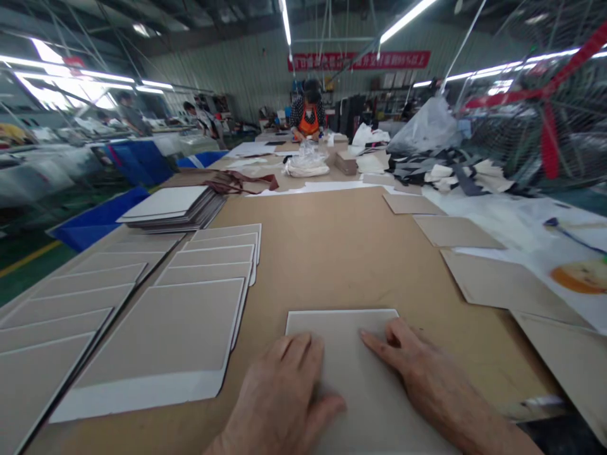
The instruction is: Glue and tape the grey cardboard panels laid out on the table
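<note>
Beige board point(368, 395) lies flat beneath both hands point(284, 388) point(412, 357).

Both hands point(279, 392) on tan bd point(363, 392) (w/ white far edge), overlapping bds point(190, 328) at L.

The lower-centre board point(348, 363) is greyish beige with a white edge, the bench point(315, 253) tan. At left, a bin point(90, 221) is blue; upper centre, a banner point(393, 61) is red with pale characters, an apron point(308, 124) orange.
</note>
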`<move>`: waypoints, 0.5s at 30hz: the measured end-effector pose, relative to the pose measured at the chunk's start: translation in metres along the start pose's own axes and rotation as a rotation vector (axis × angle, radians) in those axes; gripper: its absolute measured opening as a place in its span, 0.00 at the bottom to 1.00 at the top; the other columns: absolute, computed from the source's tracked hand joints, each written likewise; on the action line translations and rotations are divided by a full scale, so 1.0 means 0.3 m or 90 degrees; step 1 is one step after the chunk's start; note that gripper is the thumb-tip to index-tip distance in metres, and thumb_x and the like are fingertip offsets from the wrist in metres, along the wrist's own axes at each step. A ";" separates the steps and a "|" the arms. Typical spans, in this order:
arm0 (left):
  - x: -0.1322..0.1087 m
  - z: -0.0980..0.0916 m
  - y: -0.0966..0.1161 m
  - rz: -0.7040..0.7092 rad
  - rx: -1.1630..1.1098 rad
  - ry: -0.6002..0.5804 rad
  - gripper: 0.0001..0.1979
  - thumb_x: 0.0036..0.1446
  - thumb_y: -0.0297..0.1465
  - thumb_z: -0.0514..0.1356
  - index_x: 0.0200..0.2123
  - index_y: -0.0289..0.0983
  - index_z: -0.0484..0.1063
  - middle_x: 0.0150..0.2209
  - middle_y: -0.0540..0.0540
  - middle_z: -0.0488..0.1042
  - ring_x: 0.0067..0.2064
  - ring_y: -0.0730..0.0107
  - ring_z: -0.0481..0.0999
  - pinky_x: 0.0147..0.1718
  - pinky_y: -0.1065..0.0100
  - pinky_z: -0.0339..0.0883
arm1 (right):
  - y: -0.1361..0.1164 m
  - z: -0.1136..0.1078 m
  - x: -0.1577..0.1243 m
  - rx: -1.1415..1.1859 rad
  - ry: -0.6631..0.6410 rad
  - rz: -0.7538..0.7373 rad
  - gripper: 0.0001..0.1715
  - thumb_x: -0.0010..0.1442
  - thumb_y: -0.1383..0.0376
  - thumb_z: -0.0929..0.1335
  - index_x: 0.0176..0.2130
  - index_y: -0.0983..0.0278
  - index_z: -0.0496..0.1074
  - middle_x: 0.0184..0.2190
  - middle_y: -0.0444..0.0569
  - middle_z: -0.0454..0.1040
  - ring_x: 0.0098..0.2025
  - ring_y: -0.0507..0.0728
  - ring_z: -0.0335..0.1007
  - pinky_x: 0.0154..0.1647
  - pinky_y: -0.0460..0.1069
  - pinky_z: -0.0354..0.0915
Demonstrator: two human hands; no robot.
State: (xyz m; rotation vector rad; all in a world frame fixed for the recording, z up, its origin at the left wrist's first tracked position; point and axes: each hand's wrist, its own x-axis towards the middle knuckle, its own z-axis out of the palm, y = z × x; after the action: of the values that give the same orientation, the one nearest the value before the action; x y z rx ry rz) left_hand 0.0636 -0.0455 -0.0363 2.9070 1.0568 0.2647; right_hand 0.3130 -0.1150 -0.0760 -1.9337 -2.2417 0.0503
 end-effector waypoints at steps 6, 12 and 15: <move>-0.054 0.005 0.053 -0.037 0.013 -0.054 0.29 0.57 0.46 0.58 0.59 0.40 0.67 0.62 0.32 0.63 0.61 0.43 0.64 0.55 0.47 0.65 | 0.136 -0.027 -0.051 0.075 0.014 0.090 0.33 0.58 0.74 0.58 0.56 0.49 0.70 0.41 0.48 0.73 0.35 0.56 0.74 0.36 0.50 0.68; -0.087 0.059 0.031 -0.076 -0.018 0.021 0.27 0.58 0.45 0.58 0.60 0.44 0.65 0.64 0.38 0.60 0.63 0.47 0.60 0.57 0.46 0.60 | 0.190 -0.052 0.031 0.267 0.076 0.223 0.24 0.62 0.60 0.58 0.51 0.62 0.74 0.47 0.52 0.77 0.49 0.60 0.72 0.53 0.55 0.65; -0.092 0.071 0.033 -0.080 -0.033 0.037 0.27 0.58 0.45 0.59 0.59 0.45 0.65 0.63 0.38 0.60 0.63 0.48 0.59 0.57 0.46 0.60 | 0.166 -0.056 0.074 0.305 0.055 0.203 0.25 0.62 0.55 0.60 0.50 0.64 0.75 0.50 0.53 0.76 0.52 0.61 0.70 0.56 0.56 0.62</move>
State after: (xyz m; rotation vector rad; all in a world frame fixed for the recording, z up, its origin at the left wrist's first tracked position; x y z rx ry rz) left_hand 0.0526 -0.0702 -0.0603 2.7900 1.2163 0.3663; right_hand 0.3614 -0.0869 -0.0640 -1.9431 -1.6513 0.4874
